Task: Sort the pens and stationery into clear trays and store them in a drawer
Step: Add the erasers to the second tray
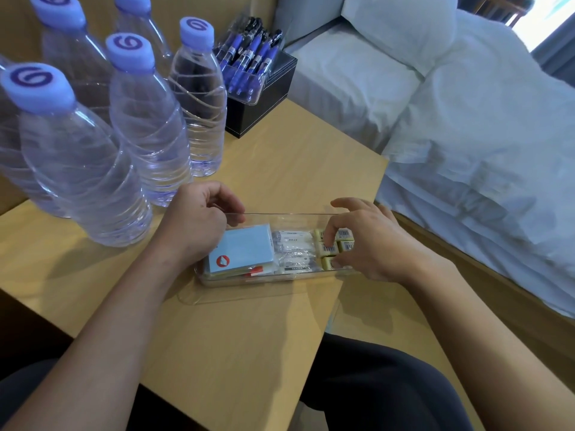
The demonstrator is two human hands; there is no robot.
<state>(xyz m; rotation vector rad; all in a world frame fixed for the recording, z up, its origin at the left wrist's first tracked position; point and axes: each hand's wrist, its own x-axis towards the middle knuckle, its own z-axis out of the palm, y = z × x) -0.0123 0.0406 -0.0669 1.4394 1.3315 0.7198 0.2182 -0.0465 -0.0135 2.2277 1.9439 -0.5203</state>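
Observation:
A clear tray (280,217) lies on the wooden table (242,331) in front of me. It holds a blue sticky-note pad (245,250) at the left, white wrapped items (294,253) in the middle and several yellow erasers (331,244) at the right. My left hand (199,225) has curled fingers over the tray's far left corner, above the pad. The fingers of my right hand (370,241) reach down onto the erasers, with the thumb low at the tray's near right end. A second clear tray (245,98) full of blue and black pens (249,54) leans on a black box at the back.
Several water bottles (137,119) with lilac caps stand close at the left and back left. The black box (264,104) sits behind them by the table's far edge. A bed with white bedding (466,135) runs along the right side. My knees show below the table's near edge.

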